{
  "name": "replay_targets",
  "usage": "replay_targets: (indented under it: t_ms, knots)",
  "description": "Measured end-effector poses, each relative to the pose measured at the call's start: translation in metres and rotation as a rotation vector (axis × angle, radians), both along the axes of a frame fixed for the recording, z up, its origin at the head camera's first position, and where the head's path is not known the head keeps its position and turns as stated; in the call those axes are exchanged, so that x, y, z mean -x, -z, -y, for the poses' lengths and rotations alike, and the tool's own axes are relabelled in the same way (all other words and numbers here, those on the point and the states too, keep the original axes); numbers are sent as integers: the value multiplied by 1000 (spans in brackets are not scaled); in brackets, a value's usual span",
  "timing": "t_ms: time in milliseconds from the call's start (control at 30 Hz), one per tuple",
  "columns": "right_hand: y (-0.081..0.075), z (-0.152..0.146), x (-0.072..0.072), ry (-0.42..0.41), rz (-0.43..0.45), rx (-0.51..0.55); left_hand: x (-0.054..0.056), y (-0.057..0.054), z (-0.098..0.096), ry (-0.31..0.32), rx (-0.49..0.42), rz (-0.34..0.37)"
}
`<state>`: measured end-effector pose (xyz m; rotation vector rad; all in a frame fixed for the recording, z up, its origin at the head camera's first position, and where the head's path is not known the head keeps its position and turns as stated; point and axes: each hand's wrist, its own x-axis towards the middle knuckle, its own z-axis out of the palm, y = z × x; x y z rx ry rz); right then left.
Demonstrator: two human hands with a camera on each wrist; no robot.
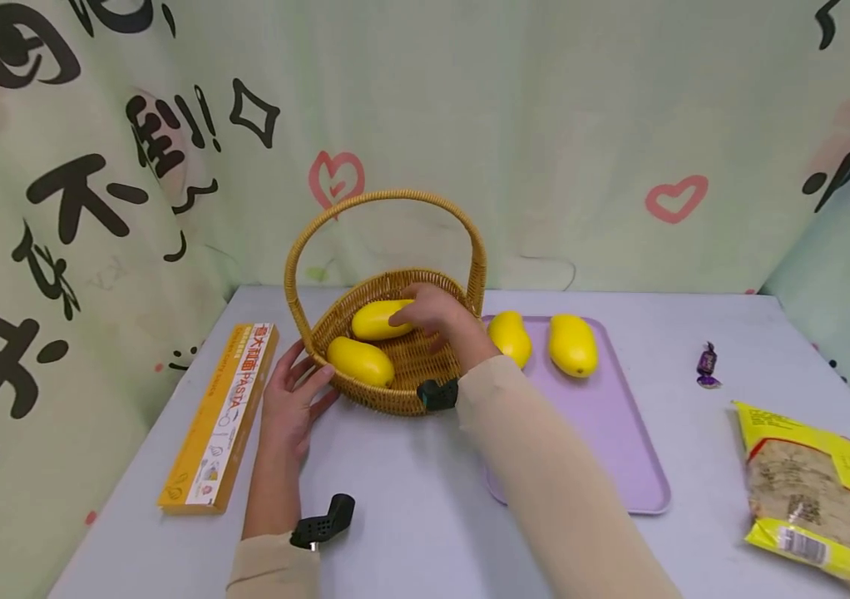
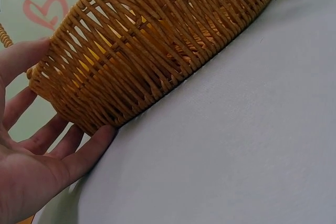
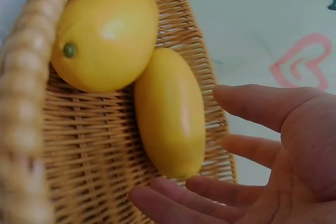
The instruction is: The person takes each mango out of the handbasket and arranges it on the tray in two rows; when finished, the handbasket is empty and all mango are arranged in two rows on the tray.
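A brown wicker basket (image 1: 413, 378) with a tall arched handle stands on the table. Two smooth yellow oval fruits, like mangoes, lie inside: one at the front left (image 1: 361, 362), the other farther back (image 1: 382, 320). My left hand (image 1: 293, 408) holds the basket's left end, its thumb and fingers spread around the woven side (image 2: 157, 40). Over the basket is my right hand (image 1: 440, 320), reaching in beside the rear fruit (image 3: 170, 114). Its fingers are extended and apart, and nothing is held. Two more such fruits (image 1: 509, 337) (image 1: 573, 345) rest on a purple tray (image 1: 605, 449).
To the left lies a yellow pasta box (image 1: 219, 420). On the right are a small purple-wrapped candy (image 1: 707, 366) and a yellow-and-clear food bag (image 1: 822, 499). A printed curtain (image 1: 545, 166) hangs behind the table; the right forearm crosses the tray's near left part.
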<state>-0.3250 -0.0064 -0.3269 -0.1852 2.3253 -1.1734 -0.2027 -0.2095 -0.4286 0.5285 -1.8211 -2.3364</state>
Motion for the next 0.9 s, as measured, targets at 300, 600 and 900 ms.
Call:
replay_targets:
  t_ms: [300,600,900]
  knots:
    - [4,24,9,-28,5,-17,-1,-1,0,-6,-10,11]
    - [9,26,14,-33,-26,-42,2,2,-3,-5,-24,4]
    - [7,19,19,-90,-148,-143,1,0,1,-15,-7,0]
